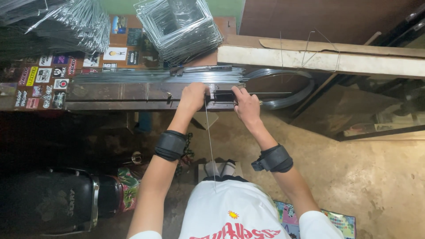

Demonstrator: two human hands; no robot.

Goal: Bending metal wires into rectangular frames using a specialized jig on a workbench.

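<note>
Two bare hands work at the front edge of a long dark metal workbench point(119, 95), seen in the single head view. The left hand point(192, 96) is clenched over the bench edge, gripping the top end of a thin straight steel wire point(210, 141) that hangs down from the bench toward the person's white shirt. The right hand point(246, 105) sits just right of the left, its fingers pressed against a small black block-shaped fixture point(222, 96) mounted on the bench edge; whether it grips the fixture or only rests on it cannot be told. Each forearm carries a black wrist strap.

On the bench, directly behind the hands, lies a bundle of straight grey steel rods point(159, 74). Behind that, toward the wall, stands a stack of bent square wire frames point(179, 26). A coil of grey wire point(283, 88) loops off the bench's right end. Coloured stickers point(44, 82) cover the bench's left part. Below the bench, at left, a black padded seat point(48, 203) stands on the floor.
</note>
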